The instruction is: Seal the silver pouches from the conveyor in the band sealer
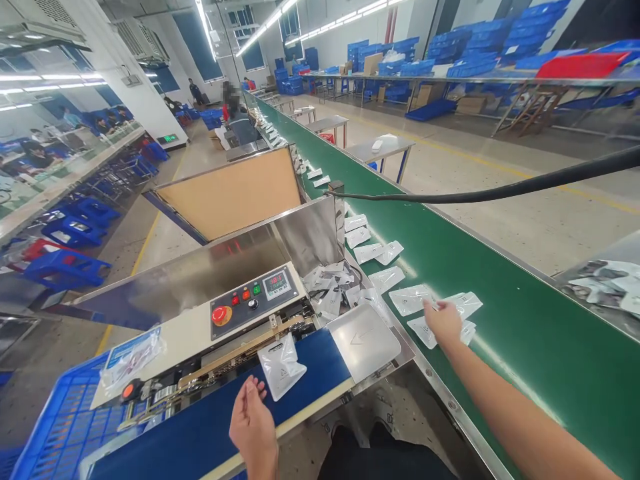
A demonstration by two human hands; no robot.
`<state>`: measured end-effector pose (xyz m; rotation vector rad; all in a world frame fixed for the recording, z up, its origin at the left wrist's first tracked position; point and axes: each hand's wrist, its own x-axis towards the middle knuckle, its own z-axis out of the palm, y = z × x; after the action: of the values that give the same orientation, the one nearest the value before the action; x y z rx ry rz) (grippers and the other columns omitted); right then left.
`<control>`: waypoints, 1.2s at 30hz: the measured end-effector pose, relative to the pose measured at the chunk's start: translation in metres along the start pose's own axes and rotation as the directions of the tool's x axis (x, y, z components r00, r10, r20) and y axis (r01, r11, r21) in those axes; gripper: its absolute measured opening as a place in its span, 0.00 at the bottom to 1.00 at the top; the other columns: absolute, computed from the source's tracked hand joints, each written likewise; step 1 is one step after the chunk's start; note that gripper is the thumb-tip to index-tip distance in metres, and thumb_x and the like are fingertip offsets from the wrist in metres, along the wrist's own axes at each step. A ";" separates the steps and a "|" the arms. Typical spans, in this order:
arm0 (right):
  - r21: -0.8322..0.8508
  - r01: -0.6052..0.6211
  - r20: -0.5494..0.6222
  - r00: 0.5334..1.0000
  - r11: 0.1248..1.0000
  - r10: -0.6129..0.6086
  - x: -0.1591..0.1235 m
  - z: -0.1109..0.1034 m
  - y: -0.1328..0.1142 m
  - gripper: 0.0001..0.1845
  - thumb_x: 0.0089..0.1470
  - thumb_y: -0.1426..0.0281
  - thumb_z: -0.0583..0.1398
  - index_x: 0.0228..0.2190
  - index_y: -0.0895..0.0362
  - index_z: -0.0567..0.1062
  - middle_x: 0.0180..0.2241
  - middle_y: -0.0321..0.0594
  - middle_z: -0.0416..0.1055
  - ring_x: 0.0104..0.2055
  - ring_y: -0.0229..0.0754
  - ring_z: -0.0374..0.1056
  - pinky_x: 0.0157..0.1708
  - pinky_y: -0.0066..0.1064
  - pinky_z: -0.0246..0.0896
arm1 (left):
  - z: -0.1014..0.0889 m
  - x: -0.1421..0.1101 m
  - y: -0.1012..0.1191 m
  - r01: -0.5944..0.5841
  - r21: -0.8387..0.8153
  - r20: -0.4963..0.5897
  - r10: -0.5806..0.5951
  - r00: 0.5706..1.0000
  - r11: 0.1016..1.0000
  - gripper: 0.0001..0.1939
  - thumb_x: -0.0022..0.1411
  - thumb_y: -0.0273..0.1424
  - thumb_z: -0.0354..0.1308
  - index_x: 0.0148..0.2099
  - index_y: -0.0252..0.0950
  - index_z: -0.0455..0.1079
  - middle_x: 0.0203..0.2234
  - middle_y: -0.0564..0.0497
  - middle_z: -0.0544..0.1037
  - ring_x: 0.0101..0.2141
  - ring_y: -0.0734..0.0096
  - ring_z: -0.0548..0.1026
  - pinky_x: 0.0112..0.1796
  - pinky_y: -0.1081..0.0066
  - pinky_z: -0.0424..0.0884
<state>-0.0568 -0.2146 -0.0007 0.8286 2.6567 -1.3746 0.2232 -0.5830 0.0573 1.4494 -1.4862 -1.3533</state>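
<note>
My right hand (445,323) reaches over the green conveyor belt (505,320), its fingers closed on a small white pouch (424,331) in a group there. Another white pouch (411,299) lies just to its left, and more lie under and beyond the fingers, partly hidden. At the lower middle, my left hand (254,423) is half curled with its fingers slightly apart and nothing visible in them. Close to its fingertips, a white pouch with a handle slot (281,368) lies on the blue belt (320,363) of a band sealing machine (220,337), its slotted end against the sealing track.
A metal plate with an arrow (364,339) bridges the two belts. Beside it sits a heap of pouches (333,287). A black cable (475,196) crosses above the green belt. A blue crate (55,427) stands at lower left. Farther up the line sits a person (243,127).
</note>
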 end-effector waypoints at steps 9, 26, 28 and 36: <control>-0.136 -0.099 -0.075 0.993 0.986 0.089 0.024 -0.044 0.078 0.27 0.50 0.46 0.63 0.34 0.58 0.83 0.35 0.58 0.81 0.41 0.62 0.77 0.39 0.46 0.69 | 0.011 -0.063 0.003 -0.111 0.021 0.244 0.103 0.964 0.994 0.30 0.57 0.57 0.70 0.45 0.34 0.84 0.37 0.40 0.87 0.36 0.51 0.86 0.43 0.54 0.84; 0.459 0.191 0.538 0.717 0.867 -0.443 -0.174 -0.041 -0.051 0.31 0.58 0.40 0.62 0.33 0.56 0.84 0.30 0.42 0.78 0.32 0.45 0.70 0.34 0.34 0.69 | 0.092 -0.123 0.036 -0.403 -0.063 0.768 0.302 0.565 0.913 0.29 0.76 0.51 0.52 0.32 0.37 0.79 0.23 0.50 0.76 0.26 0.66 0.68 0.29 0.70 0.62; 0.413 0.241 0.540 0.711 0.878 -0.450 -0.176 -0.027 -0.050 0.30 0.57 0.41 0.63 0.27 0.55 0.82 0.27 0.41 0.76 0.30 0.44 0.68 0.31 0.32 0.66 | 0.089 -0.115 0.028 -0.380 -0.058 0.753 0.290 0.591 0.923 0.28 0.74 0.51 0.54 0.31 0.37 0.79 0.25 0.49 0.77 0.28 0.66 0.69 0.31 0.71 0.63; 0.282 -0.006 0.572 0.804 0.959 -0.163 -0.156 0.065 -0.088 0.22 0.53 0.52 0.67 0.19 0.54 0.73 0.15 0.32 0.64 0.18 0.37 0.60 0.21 0.28 0.54 | 0.122 -0.053 0.005 0.201 -0.068 0.550 -0.132 0.825 0.977 0.24 0.51 0.51 0.74 0.31 0.32 0.81 0.23 0.51 0.78 0.27 0.65 0.74 0.31 0.68 0.70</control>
<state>0.0219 -0.3744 0.0681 0.2211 2.0633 -1.6977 0.1162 -0.5054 0.0420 1.1871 -1.5971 -2.0576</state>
